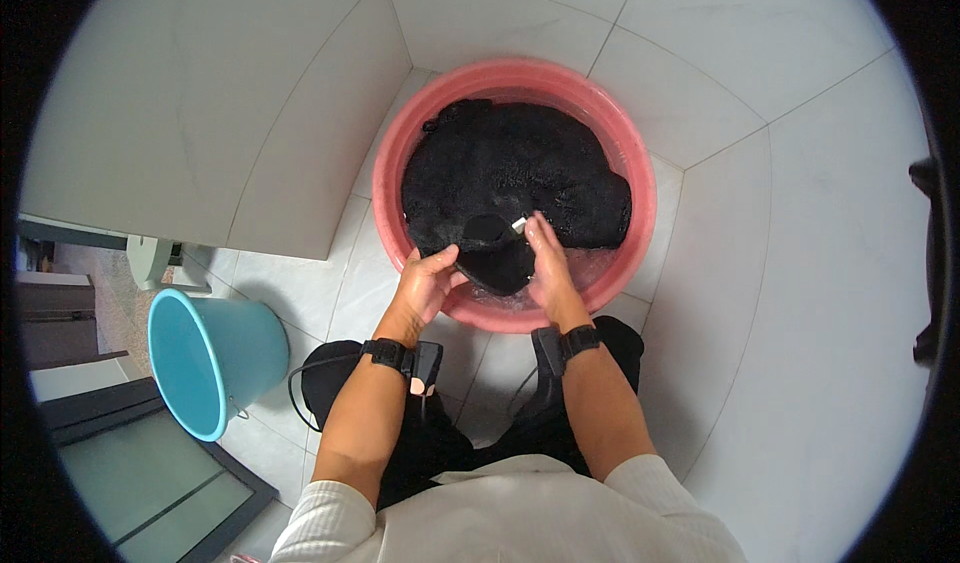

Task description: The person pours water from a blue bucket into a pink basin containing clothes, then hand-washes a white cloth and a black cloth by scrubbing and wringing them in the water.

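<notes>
A large black garment (510, 165), wet and bunched, lies in a round pink plastic basin (386, 165) with some water (592, 263) showing at the lower right. My left hand (431, 282) pinches the garment's near edge between thumb and fingers. On the right side of that same dark fold, my right hand (549, 259) rests with its fingers extended and close together; whether it grips the cloth is not plain. A small white label (519, 225) shows beside its fingertips. Part of the left fingers is hidden under the cloth.
The basin stands on a tiled floor (360, 278) in a corner between tiled walls (510, 15). To the left, a light-blue plastic bucket (255, 349) with a wire handle stands near a dark-framed glass door panel (161, 473). My knees are close to the basin's near rim.
</notes>
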Action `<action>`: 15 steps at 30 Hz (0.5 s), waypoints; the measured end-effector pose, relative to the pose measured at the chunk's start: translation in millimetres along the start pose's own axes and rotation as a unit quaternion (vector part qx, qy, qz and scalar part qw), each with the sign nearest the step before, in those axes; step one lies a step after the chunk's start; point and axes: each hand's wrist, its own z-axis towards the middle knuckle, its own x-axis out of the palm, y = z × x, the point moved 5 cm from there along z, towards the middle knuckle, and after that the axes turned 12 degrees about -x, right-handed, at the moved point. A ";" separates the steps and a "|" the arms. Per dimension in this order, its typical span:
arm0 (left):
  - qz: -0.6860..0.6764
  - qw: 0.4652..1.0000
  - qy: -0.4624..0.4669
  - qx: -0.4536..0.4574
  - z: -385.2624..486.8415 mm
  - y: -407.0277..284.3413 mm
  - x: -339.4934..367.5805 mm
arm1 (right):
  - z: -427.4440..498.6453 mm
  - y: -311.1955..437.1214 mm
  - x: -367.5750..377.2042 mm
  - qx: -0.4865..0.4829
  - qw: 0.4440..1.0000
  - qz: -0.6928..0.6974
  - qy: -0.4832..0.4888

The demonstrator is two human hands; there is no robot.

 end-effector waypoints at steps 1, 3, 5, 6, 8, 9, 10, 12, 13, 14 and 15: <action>-0.003 0.999 0.049 0.002 0.6 -1.2 1.7 | 8.0 5.0 -1.3 -0.029 0.999 -0.027 -0.011; 0.116 0.993 -0.020 -0.010 5.2 1.0 -10.0 | 21.2 14.6 -8.5 -0.044 0.980 -0.191 -0.024; 0.195 0.976 -0.092 0.025 8.7 -0.7 -21.1 | 26.3 28.2 -11.3 -0.128 0.938 -0.319 -0.034; 0.214 0.965 -0.142 0.057 7.4 -2.0 -26.1 | 24.6 34.5 -8.4 -0.188 0.914 -0.358 -0.018; 0.260 0.940 -0.215 0.043 7.5 -0.4 -32.5 | 19.4 33.3 -0.2 -0.213 0.918 -0.335 0.023; 0.218 0.955 -0.202 0.027 9.2 2.8 -31.1 | 14.4 30.9 4.6 -0.216 0.919 -0.330 0.026; 0.186 0.963 -0.194 0.002 9.9 4.7 -29.8 | 9.1 27.7 9.1 -0.202 0.938 -0.281 0.012; 0.211 0.962 -0.172 -0.025 10.0 4.9 -23.1 | -6.7 32.3 34.0 -0.311 0.887 -0.339 0.038; 0.151 0.969 -0.178 -0.075 8.7 10.3 -24.1 | -13.0 34.9 46.5 -0.348 0.860 -0.372 0.039; 0.090 0.971 -0.183 -0.125 8.5 16.3 -24.5 | -21.0 39.3 60.1 -0.398 0.832 -0.382 0.062; 0.027 0.967 -0.181 -0.178 8.0 22.5 -25.8 | -27.5 39.0 69.3 -0.385 0.845 -0.363 0.078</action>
